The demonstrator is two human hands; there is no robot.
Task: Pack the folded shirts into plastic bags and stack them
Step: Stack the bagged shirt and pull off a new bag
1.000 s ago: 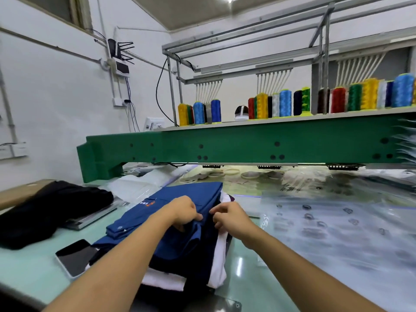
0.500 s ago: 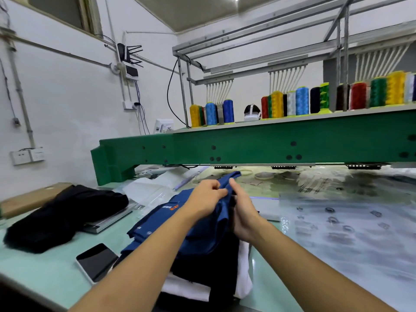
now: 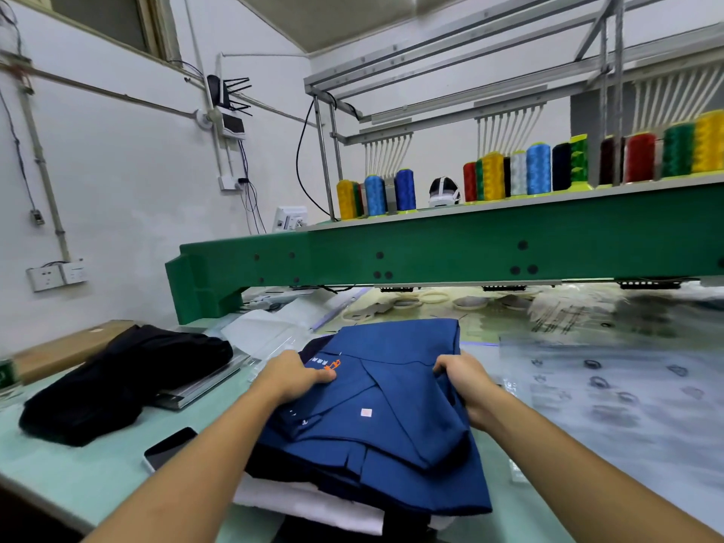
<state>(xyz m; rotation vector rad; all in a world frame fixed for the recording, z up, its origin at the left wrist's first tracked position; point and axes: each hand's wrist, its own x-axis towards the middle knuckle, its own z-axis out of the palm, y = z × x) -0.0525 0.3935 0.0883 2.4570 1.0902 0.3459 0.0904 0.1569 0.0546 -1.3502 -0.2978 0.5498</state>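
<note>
— Where is the blue shirt (image 3: 391,389), and which way does it run?

— It lies face up on top of the pile (image 3: 313,503) of folded shirts, at the near edge of the table (image 3: 78,480). Its long axis runs away from me toward the green beam (image 3: 470,248), with the collar and neck tag at my end and the folded end at the far end.

— Is that how it was half a second ago?

— No. Then it was bunched up and lifted on end, with my hands close together at its top. Now it is spread out flat, and my hands have moved apart to its two sides.

— How are your hands?

— My left hand (image 3: 292,376) pinches the left edge, thumb on top beside the orange logo. My right hand (image 3: 466,386) has its fingers curled around the right edge, gathering the cloth. Both forearms reach straight forward.

— And around it?

— A phone (image 3: 168,448) and a black cloth (image 3: 125,378) lie to the left, and plastic bags (image 3: 607,386) to the right.
</note>
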